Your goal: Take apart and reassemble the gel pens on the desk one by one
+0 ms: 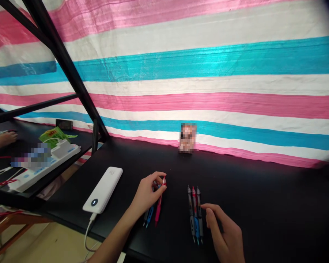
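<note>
My left hand [148, 191] is closed, thumb and fingertips on the upper part of a pink pen [158, 212]. Beside and partly under that hand lie blue and dark pens [149, 216], their upper ends largely hidden by my fingers. To the right, three pens lie side by side: a grey-and-black one [191, 215], one with a red top and blue grip [195, 215], and another dark one [199, 215]. My right hand [224, 232] is just right of this row, index finger stretched toward the rightmost pen and appearing to touch it. Nothing shows in its grasp.
A white power bank [104, 190] with a plugged-in cable lies left on the black table [263, 204]. A small blurred picture [188, 138] stands against the striped sheet [208, 84]. Beyond a black metal frame [68, 73] are a power strip [46, 171] and another person's hand [7, 138].
</note>
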### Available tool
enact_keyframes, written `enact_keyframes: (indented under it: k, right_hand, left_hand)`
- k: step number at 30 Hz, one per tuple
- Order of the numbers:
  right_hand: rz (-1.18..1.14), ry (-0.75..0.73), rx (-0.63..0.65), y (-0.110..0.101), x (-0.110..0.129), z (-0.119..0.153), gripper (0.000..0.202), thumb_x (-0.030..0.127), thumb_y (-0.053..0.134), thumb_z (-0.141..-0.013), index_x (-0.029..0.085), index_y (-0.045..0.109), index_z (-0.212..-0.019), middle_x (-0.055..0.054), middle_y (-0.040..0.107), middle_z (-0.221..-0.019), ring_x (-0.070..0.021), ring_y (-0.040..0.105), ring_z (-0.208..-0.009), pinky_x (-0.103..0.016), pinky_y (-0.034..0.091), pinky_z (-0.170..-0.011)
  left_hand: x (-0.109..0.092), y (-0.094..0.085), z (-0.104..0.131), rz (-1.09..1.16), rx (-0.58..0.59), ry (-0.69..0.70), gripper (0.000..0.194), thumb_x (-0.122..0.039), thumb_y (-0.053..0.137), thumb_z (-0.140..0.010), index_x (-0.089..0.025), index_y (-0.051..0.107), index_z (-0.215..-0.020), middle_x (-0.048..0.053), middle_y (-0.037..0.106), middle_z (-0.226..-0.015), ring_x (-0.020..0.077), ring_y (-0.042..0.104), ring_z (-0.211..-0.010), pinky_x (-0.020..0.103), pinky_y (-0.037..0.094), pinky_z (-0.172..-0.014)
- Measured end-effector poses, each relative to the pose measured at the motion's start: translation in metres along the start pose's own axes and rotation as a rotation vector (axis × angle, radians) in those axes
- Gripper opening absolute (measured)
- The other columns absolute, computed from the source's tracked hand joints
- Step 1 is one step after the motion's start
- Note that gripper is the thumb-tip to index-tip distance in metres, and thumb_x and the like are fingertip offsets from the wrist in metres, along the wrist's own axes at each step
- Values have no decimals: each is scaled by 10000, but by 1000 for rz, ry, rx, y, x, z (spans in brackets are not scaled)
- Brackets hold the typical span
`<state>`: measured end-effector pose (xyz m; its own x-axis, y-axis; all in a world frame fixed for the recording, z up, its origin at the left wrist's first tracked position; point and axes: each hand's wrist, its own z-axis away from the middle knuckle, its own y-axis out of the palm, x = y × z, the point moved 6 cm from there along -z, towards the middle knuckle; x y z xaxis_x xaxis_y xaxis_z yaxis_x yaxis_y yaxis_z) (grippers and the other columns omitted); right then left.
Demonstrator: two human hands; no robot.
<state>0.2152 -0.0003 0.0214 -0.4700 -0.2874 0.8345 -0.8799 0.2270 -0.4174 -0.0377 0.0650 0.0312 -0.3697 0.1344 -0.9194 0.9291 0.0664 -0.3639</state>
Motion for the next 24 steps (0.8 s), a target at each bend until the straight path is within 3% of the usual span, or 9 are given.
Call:
enact_keyframes:
  k: [3, 7, 12, 16, 18, 21, 24]
  right_hand:
    - [11, 19, -1, 0, -1, 0, 289, 411, 526, -1014, 228, 730, -922, 29, 529, -563, -149, 534, -446, -231, 462, -474]
    - [14, 42, 2, 1, -3, 1, 295, 412, 528, -1011, 224, 740, -928, 30, 509, -572, -146, 525, -460, -227, 440, -467]
    - [7, 67, -11, 0, -5, 2, 298, 419, 538, -1001, 221, 737, -899, 30, 506, -569, -144, 512, -452, -234, 407, -454]
    - [12, 51, -47, -2, -3, 1, 303, 402, 526, -1005, 221, 733, -877, 32, 503, -562, -146, 502, -452, -241, 410, -471]
    - [25, 34, -75, -5, -3, 1, 294, 381, 516, -1011, 218, 725, -883, 32, 504, -562, -146, 497, -454, -243, 405, -477]
    - [67, -7, -108, -9, -5, 2, 288, 352, 495, -1020, 211, 709, -887, 34, 494, -572, -143, 494, -460, -243, 388, -471]
    - [84, -25, -143, -13, -7, 4, 286, 328, 478, -1026, 205, 694, -885, 36, 482, -576, -148, 518, -486, -245, 384, -480]
  left_hand:
    - [1, 0, 0, -145, 12, 62, 340, -124, 719, -741, -283, 789, -1033, 25, 752, -793, 270, 653, -827, 371, 513, -806]
    - [9, 3, 2, -308, 53, 107, 363, -92, 715, -726, -254, 782, -1044, 58, 749, -1006, 295, 617, -958, 435, 487, -910]
    - [16, 6, 2, -473, 94, 145, 401, -63, 711, -761, -191, 735, -1139, 97, 696, -1126, 298, 577, -1025, 464, 485, -935]
    - [3, 12, 9, -552, 132, 217, 385, -46, 652, -843, -182, 688, -1202, 115, 676, -1173, 301, 563, -1052, 485, 477, -928]
    - [-8, 24, 18, -562, 181, 281, 389, -35, 628, -875, -217, 675, -1215, 90, 681, -1188, 285, 564, -1068, 469, 467, -935]
    - [-25, 53, 39, -568, 344, 451, 434, -16, 643, -888, -285, 652, -1229, 6, 699, -1230, 239, 566, -1122, 405, 440, -982]
    - [-35, 79, 58, -677, 465, 646, 392, -50, 611, -949, -256, 595, -1282, -2, 690, -1285, 222, 554, -1167, 361, 438, -949]
